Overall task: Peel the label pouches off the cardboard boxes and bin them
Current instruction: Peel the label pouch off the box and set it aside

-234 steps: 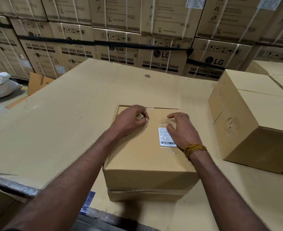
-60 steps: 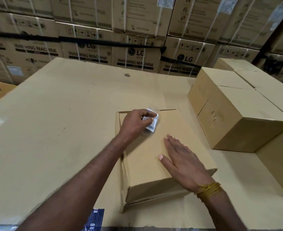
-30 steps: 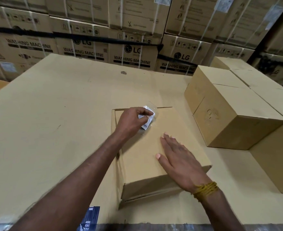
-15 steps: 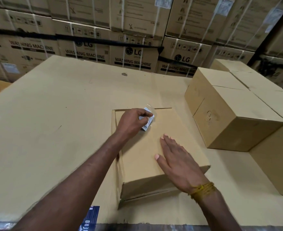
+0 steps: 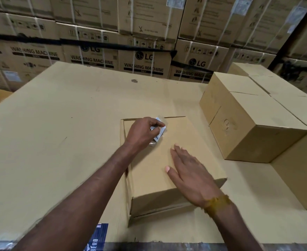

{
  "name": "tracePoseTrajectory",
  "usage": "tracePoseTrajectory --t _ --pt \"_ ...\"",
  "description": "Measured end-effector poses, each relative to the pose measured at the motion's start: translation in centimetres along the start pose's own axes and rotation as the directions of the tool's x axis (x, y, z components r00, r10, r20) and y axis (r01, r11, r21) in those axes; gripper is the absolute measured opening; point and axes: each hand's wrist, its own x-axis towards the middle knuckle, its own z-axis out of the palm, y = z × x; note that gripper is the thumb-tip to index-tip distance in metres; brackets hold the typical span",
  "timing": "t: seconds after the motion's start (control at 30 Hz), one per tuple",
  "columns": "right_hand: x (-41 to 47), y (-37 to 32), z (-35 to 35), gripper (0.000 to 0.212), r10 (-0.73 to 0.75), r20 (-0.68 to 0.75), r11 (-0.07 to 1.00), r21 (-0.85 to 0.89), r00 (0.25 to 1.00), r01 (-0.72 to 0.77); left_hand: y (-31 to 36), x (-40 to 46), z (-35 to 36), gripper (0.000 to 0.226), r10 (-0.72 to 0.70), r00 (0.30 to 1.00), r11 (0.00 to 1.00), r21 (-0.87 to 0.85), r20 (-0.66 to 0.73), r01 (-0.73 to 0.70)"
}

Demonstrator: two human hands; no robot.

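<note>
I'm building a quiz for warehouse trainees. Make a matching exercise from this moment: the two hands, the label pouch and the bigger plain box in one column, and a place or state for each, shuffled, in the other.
Column 1:
1. left hand
2. right hand
3. label pouch
4. bigger plain box

Column 2:
A. stands to the right, untouched
B. lies flat, fingers straight, on the small box
C. crumpled, pinched between fingers
D. curled in a grip near the small box's far edge

Pairs: 1-D, 2-B, 3-C, 4-A
</note>
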Motion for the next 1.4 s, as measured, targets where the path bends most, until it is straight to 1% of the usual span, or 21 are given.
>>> tracePoseTrajectory --t 0.07,0.13,0.23,0.3,0.37,0.47,0.53,0.63,0.73,0.8,1.03,1.1,1.17,1.27,1.4 --pt "-0.2 0.6 -0.1 0.065 -0.006 0.018 1.000 0.001 1.000 0.006 0.1 -0.1 0.0 0.028 -0.010 1.000 1.000 -0.026 0.006 0.010" --pt "1.8 1.3 -0.5 0.066 0.013 0.029 1.000 0.001 0.999 -0.013 0.4 -0.1 0.1 0.028 -0.006 1.000 1.000 -0.012 0.010 0.007" --pt "5.6 2.2 -1.0 0.067 0.077 0.001 0.997 -0.006 0.997 -0.077 0.5 0.0 0.0 0.027 -0.016 1.000 1.000 -0.001 0.018 0.016" --pt "6.7 2.3 -1.2 0.068 0.086 -0.001 0.996 -0.014 0.996 -0.086 0.4 0.0 -0.1 0.026 -0.021 1.000 1.000 0.000 0.014 0.021" --pt "5.5 1.6 -1.1 0.067 0.063 0.006 0.998 -0.020 0.998 -0.063 0.4 -0.2 -0.2 0.026 -0.016 1.000 1.000 -0.008 0.013 0.016" --pt "0.9 0.2 -0.4 0.067 0.000 0.029 1.000 -0.004 1.000 0.000 0.2 -0.2 -0.2 0.026 -0.020 1.000 0.999 -0.050 0.005 0.020" --pt "-1.0 0.0 -0.1 0.067 -0.020 0.037 1.000 -0.008 0.999 0.020 0.1 -0.1 -0.1 0.026 -0.019 1.000 0.999 -0.050 0.004 0.019" --pt "1.0 0.5 -0.8 0.066 -0.004 0.068 1.000 -0.016 0.998 0.005 0.2 0.0 0.0 0.026 -0.011 1.000 1.000 -0.015 0.018 0.012" --pt "4.9 0.8 -1.3 0.066 0.033 0.031 0.999 -0.001 0.999 -0.033 0.3 -0.1 0.0 0.025 -0.015 1.000 1.000 -0.025 0.022 0.016" --pt "6.1 0.6 -1.2 0.067 0.044 0.011 0.999 -0.002 0.999 -0.044 0.3 -0.1 -0.1 0.024 -0.012 1.000 1.000 -0.028 0.015 0.012" --pt "-0.4 -1.0 0.0 0.065 -0.054 0.034 0.999 -0.006 0.998 0.054 0.4 -0.2 -0.2 0.025 -0.039 0.999 0.997 -0.073 0.010 0.040" --pt "0.9 -0.4 -0.3 0.066 -0.046 0.055 0.999 -0.008 0.997 0.047 0.5 -0.1 -0.1 0.026 -0.025 0.999 0.999 -0.031 0.021 0.026" --pt "3.4 0.0 -0.8 0.066 -0.018 0.044 1.000 0.001 0.999 0.018 0.4 0.0 0.0 0.024 -0.008 1.000 1.000 -0.003 0.025 0.009" --pt "6.0 0.3 -1.3 0.065 0.032 0.003 0.999 0.019 0.999 -0.032 0.3 -0.1 -0.1 0.023 -0.004 1.000 1.000 -0.028 0.014 0.005" --pt "3.8 -0.7 -0.7 0.066 0.023 0.006 1.000 0.019 1.000 -0.023 0.3 -0.3 -0.2 0.024 -0.018 1.000 0.999 -0.048 0.000 0.018"
